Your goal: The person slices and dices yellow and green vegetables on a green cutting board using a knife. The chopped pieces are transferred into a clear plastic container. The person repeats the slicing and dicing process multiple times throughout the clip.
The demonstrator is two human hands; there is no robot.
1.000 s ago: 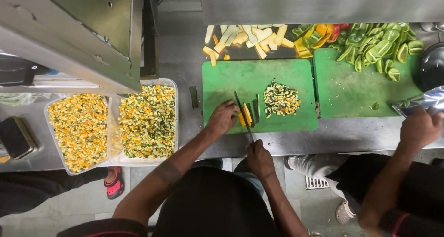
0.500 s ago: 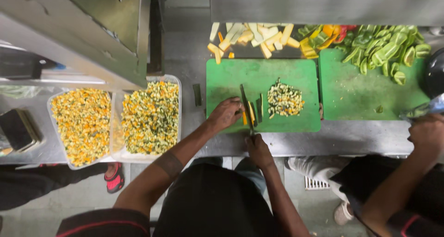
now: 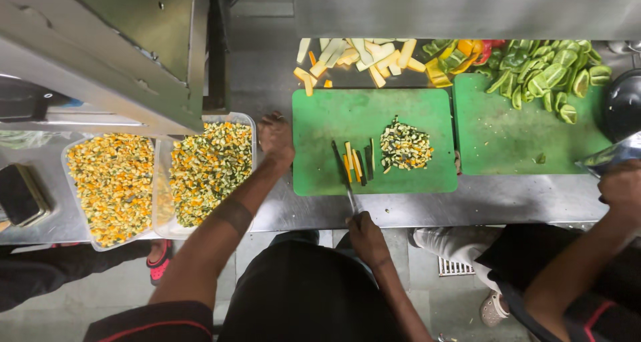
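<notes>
Looking down from the head camera, your left hand (image 3: 275, 136) has left the vegetable sticks (image 3: 357, 160) it was steadying half a second ago and now sits off the left edge of the green cutting board (image 3: 334, 118), beside the tray of diced vegetables (image 3: 208, 168). Its fingers look loosely curled, holding nothing. Your right hand (image 3: 366, 236) stays clenched on the knife (image 3: 343, 169) at the counter's near edge, blade lying beside the sticks. So the cutting pauses; the diced pile (image 3: 404, 145) waits mid-board.

Commercial kitchen, steel counter (image 3: 267, 81), green cutting boards (image 3: 320, 121)
</notes>
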